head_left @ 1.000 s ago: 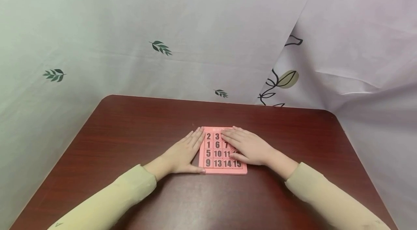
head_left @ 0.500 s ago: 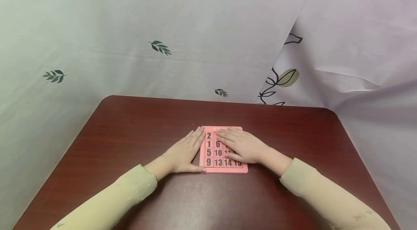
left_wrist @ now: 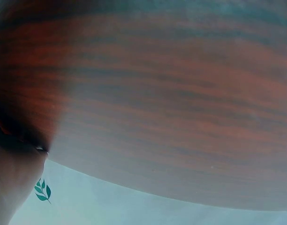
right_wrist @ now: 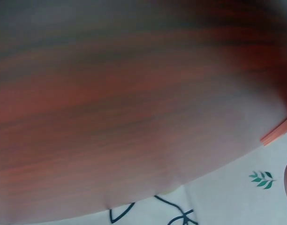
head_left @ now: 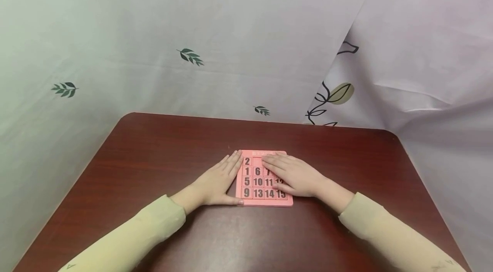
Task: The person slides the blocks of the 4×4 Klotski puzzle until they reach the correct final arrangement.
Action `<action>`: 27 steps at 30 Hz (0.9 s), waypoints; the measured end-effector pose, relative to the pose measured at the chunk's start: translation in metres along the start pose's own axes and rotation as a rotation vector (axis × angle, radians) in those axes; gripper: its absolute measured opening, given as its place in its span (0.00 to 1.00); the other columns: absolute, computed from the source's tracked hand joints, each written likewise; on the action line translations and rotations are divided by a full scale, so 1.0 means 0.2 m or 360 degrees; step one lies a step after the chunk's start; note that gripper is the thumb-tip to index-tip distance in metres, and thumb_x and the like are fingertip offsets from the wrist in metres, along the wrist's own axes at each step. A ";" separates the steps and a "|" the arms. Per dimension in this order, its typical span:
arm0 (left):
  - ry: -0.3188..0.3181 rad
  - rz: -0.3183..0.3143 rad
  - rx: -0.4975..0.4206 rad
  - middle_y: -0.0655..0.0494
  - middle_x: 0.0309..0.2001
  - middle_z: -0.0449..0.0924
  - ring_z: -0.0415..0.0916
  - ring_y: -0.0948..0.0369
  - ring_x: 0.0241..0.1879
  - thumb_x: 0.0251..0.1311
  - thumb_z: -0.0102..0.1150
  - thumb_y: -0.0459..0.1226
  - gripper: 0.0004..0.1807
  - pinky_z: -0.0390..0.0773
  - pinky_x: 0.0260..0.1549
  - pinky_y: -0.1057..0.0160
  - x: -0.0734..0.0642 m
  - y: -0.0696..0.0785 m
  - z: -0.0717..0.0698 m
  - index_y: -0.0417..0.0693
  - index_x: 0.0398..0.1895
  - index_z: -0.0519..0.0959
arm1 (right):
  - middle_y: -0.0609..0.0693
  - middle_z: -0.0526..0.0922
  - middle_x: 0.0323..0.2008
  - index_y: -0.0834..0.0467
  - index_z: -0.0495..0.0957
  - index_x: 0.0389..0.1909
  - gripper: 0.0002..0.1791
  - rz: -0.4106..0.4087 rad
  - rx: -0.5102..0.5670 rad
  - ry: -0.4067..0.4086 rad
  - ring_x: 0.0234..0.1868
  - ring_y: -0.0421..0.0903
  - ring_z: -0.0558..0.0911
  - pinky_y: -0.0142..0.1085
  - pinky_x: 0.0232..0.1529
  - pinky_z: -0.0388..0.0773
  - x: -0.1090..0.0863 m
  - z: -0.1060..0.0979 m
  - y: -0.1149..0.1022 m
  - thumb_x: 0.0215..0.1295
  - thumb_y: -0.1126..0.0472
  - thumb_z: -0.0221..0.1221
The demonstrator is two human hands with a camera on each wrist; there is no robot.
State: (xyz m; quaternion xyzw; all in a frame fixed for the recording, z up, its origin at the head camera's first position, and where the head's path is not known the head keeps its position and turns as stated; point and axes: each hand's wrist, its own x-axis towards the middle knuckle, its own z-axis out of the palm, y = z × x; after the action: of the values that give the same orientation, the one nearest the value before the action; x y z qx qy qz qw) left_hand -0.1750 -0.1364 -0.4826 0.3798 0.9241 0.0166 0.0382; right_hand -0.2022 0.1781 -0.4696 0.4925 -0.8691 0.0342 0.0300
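A pink number slide puzzle (head_left: 265, 201) lies flat on the table in the head view, with black-numbered tiles in a square frame. My left hand (head_left: 215, 177) rests along its left edge, fingers straight and thumb on the near left corner. Over the puzzle's right side lies my right hand (head_left: 298, 174), fingers extended and tips near the top row. It hides the upper right tiles. A bare slot (head_left: 257, 161) shows beside the 2 tile (head_left: 247, 161). In the right wrist view a puzzle corner (right_wrist: 277, 132) shows; the left wrist view shows only part of the left hand (left_wrist: 14, 183).
The dark red wooden table (head_left: 173, 139) has rounded far corners. Behind it and at the sides hangs a pale cloth (head_left: 231, 28) with leaf prints, close to the table's edges.
My right hand moved left over the 3 tile, then back right. The 3 tile's former place is now a bare slot. My left hand has stayed put.
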 end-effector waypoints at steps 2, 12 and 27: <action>0.0002 0.0001 -0.0001 0.34 0.86 0.40 0.42 0.44 0.87 0.60 0.55 0.76 0.69 0.51 0.86 0.49 0.00 0.00 0.00 0.30 0.84 0.48 | 0.52 0.68 0.81 0.58 0.65 0.81 0.39 -0.0021 -0.0006 0.0000 0.82 0.50 0.67 0.49 0.82 0.65 0.03 0.00 -0.01 0.78 0.41 0.56; -0.0004 0.0008 -0.0005 0.34 0.86 0.39 0.41 0.44 0.87 0.61 0.55 0.75 0.69 0.51 0.86 0.48 0.00 0.00 0.00 0.31 0.85 0.46 | 0.52 0.66 0.82 0.59 0.62 0.82 0.39 -0.0099 0.0011 -0.0047 0.84 0.51 0.63 0.47 0.85 0.60 0.20 0.00 -0.08 0.80 0.41 0.53; 0.0014 0.0002 0.0006 0.33 0.86 0.41 0.43 0.44 0.87 0.61 0.55 0.75 0.69 0.52 0.85 0.49 0.00 0.00 0.00 0.30 0.84 0.48 | 0.52 0.70 0.79 0.58 0.67 0.79 0.37 -0.0035 -0.0020 -0.0038 0.82 0.49 0.67 0.48 0.83 0.62 0.09 0.00 -0.02 0.78 0.43 0.57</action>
State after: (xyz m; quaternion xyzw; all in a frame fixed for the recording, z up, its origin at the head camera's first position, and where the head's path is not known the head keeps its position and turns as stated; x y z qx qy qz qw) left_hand -0.1746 -0.1364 -0.4829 0.3804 0.9240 0.0166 0.0336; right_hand -0.2088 0.1600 -0.4683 0.5021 -0.8642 0.0225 0.0231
